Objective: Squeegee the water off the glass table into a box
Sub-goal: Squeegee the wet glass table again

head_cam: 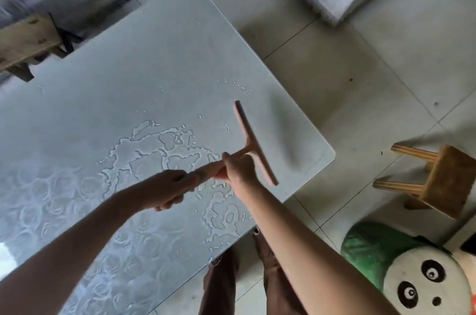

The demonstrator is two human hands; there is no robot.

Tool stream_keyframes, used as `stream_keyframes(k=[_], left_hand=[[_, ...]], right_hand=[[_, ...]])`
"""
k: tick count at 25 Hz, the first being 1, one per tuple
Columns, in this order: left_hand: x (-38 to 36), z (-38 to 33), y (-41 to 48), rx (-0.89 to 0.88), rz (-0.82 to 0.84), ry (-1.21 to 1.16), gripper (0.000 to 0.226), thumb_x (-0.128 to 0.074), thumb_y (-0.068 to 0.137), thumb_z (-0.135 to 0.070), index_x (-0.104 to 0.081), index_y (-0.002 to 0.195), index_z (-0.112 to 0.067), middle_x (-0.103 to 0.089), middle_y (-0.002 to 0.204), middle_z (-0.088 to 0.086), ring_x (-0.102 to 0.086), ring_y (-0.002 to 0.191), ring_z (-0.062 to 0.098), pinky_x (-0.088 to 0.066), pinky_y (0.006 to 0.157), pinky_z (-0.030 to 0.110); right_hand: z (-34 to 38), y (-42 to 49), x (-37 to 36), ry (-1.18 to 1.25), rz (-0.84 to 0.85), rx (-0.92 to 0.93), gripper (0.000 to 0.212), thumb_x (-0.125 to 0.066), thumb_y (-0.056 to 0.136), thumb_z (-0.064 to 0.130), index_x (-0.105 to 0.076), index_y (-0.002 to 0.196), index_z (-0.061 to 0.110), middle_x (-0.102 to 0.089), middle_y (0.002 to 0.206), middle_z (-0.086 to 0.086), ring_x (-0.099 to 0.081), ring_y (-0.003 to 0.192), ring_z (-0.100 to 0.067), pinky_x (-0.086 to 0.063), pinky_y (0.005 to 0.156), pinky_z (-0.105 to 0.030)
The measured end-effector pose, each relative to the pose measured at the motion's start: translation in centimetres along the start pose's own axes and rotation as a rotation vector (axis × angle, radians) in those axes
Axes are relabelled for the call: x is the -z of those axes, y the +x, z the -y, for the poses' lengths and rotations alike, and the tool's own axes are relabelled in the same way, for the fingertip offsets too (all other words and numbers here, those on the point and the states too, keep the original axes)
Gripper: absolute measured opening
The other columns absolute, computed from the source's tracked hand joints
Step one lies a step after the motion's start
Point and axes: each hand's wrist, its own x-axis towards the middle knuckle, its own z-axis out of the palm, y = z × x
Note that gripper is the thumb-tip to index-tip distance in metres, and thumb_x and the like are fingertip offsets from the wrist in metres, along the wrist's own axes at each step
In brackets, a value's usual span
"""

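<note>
Squeegee (253,143), pinkish and T-shaped, hangs right of centre in the frame over the glass table (154,70), its blade running from upper left to lower right and its blurred shadow lying apart on the glass to the right. The right hand (238,168) has its fingers wrapped round the handle just behind the blade, and the left hand (164,189) is curled round the handle's tail end. Water (167,150) lies in ragged pools on the glass beneath and left of both hands, near the table's lower-right edge.

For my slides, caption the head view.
Left hand and right hand hold a squeegee over puddled water on the glass table.
</note>
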Motion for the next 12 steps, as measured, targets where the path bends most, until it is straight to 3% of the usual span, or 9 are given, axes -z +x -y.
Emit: stream_keyframes(k=[3,7,10,12], left_hand=[[-2.6,-3.0,3.3,-0.113,-0.017,-0.106,0.040,-0.044,0.095,-0.051,-0.059,0.085,-0.016,-0.053,0.048,-0.007,-0.042,0.036,0.007,-0.030,0.036,0.016],[-3.6,-6.3,8.4,-0.153,-0.105,-0.183,0.041,-0.046,0.095,-0.047,-0.062,0.085,-0.010,-0.056,0.053,-0.006,-0.046,0.038,0.010,-0.034,0.039,0.017],[-1.8,-4.7,9.5,-0.111,-0.158,-0.200,0.044,-0.046,0.094,-0.053,-0.061,0.082,-0.013,-0.052,0.053,-0.006,-0.040,0.037,0.008,-0.030,0.036,0.015],[-0.2,-1.5,8.2,-0.063,-0.166,-0.242,0.044,-0.046,0.093,-0.055,-0.060,0.079,-0.016,-0.049,0.051,-0.008,-0.037,0.036,0.007,-0.029,0.036,0.015]], right_hand=[[3.3,1.6,4.4,-0.049,-0.085,0.097,0.045,-0.059,0.092,0.014,-0.039,0.127,-0.004,-0.060,0.118,-0.023,-0.066,0.098,-0.034,-0.057,0.080,-0.043],[6.9,5.9,6.1,-0.157,-0.133,0.143,0.066,-0.058,0.092,0.012,-0.021,0.145,0.004,-0.054,0.128,-0.021,-0.064,0.101,-0.034,-0.060,0.066,-0.040],[7.6,7.9,3.3,-0.243,-0.091,0.130,0.076,-0.056,0.092,0.011,-0.007,0.149,0.001,-0.041,0.141,-0.020,-0.058,0.111,-0.035,-0.054,0.087,-0.048],[6.4,7.4,-0.3,-0.412,-0.078,0.136,0.077,-0.053,0.094,0.017,-0.002,0.148,-0.004,-0.037,0.145,-0.022,-0.049,0.124,-0.035,-0.043,0.103,-0.041]])
